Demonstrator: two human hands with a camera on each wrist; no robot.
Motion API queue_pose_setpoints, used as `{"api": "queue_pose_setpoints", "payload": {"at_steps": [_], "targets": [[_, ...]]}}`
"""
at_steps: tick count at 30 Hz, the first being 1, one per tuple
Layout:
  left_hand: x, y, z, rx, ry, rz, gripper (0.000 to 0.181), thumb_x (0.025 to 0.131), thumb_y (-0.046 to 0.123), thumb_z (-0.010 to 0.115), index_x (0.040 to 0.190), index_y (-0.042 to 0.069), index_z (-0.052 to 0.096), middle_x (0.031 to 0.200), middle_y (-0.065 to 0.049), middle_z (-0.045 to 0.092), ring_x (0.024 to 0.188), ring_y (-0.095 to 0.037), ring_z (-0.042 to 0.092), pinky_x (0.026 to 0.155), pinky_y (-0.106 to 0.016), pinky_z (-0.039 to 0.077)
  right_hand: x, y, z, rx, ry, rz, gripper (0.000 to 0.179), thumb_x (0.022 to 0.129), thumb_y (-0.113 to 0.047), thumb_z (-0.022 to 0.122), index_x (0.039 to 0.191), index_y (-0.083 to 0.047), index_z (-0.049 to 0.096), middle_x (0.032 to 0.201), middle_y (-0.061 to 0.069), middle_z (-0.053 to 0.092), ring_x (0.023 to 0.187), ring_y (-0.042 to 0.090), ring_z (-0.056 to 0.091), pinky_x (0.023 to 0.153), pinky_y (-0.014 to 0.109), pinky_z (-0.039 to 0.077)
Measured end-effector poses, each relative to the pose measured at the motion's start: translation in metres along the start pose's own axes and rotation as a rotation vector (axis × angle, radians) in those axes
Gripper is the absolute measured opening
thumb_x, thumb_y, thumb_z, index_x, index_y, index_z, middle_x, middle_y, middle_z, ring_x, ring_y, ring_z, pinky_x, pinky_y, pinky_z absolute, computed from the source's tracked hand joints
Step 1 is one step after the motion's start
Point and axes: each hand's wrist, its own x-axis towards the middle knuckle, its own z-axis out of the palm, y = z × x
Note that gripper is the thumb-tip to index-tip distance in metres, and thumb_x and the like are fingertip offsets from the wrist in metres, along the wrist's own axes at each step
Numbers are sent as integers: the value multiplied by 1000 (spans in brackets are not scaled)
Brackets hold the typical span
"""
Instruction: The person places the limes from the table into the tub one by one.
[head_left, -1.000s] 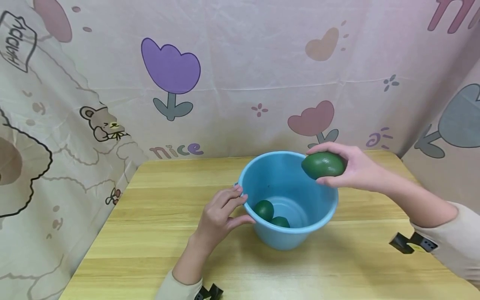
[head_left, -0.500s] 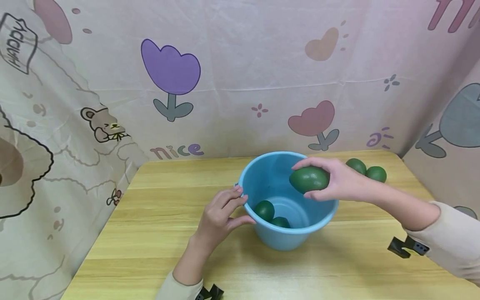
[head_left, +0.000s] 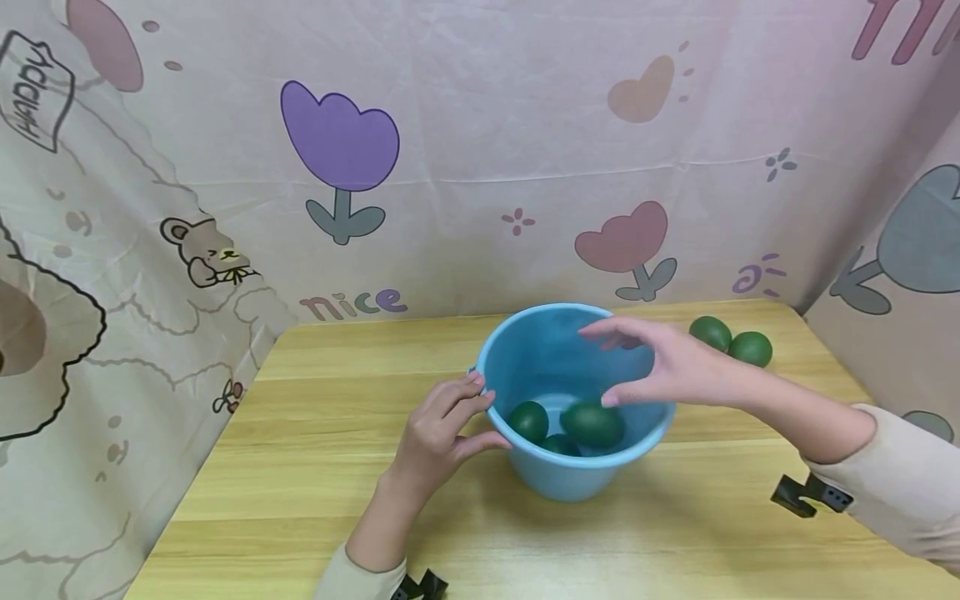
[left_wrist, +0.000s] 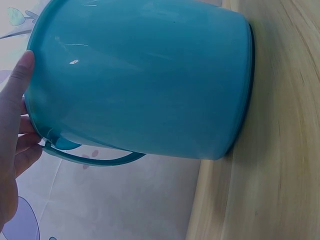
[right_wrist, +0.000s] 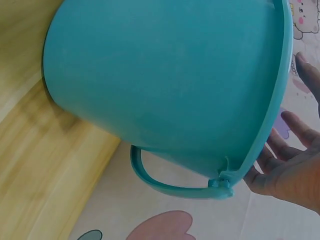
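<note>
A light blue bucket (head_left: pixel 573 479) stands upright on the wooden table. My left hand (head_left: pixel 442 429) holds its left rim, fingertips over the edge and thumb along the outside; the left wrist view shows the thumb and fingers (left_wrist: pixel 25 145) at the rim, near the handle. Three dark green avocados lie inside: a large avocado (head_left: pixel 592 424), another avocado (head_left: pixel 528 422) by the left wall, and a third avocado (head_left: pixel 561 444) partly hidden by the front rim. Over the bucket's right side, my right hand (head_left: pixel 667 362) is spread with nothing in its grasp, thumb and fingers apart.
Two more green avocados, one behind (head_left: pixel 710 332) and one nearer (head_left: pixel 751 348), lie on the table (head_left: pixel 315 467) at the back right, beyond my right forearm. The bucket's handle (right_wrist: pixel 180 191) hangs down its far side. A printed cloth (head_left: pixel 480 125) encloses the back and sides.
My right hand moved left and down over the bucket with the large avocado, then let it go; it now lies inside. My left hand has stayed on the rim.
</note>
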Motion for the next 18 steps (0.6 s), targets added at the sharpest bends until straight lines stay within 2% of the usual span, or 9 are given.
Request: {"api": "queue_pose_setpoints", "payload": {"at_steps": [5, 10, 18], "targets": [[0, 0, 1, -5, 6, 8, 53, 82, 48, 62, 93, -4, 71, 94, -15, 68, 93, -29, 67, 84, -36, 57, -1, 0, -5, -18, 49, -16, 62, 73, -24, 83, 128, -13, 56, 122, -2, 62, 104, 14, 58, 86, 48, 52], [0, 0, 1, -2, 0, -4, 53, 82, 48, 62, 94, -3, 71, 94, -15, 68, 93, -29, 67, 84, -36, 57, -2, 0, -8, -12, 60, -22, 62, 74, -22, 83, 129, -15, 55, 124, 0, 62, 104, 14, 58, 86, 51, 52], [0, 1, 0, -3, -17, -31, 54, 82, 49, 61, 95, -3, 71, 95, -15, 68, 95, -29, 67, 84, -36, 57, -2, 3, -11, -16, 72, 28, 61, 74, -23, 82, 128, -12, 56, 121, 0, 62, 106, 16, 58, 90, 50, 50]]}}
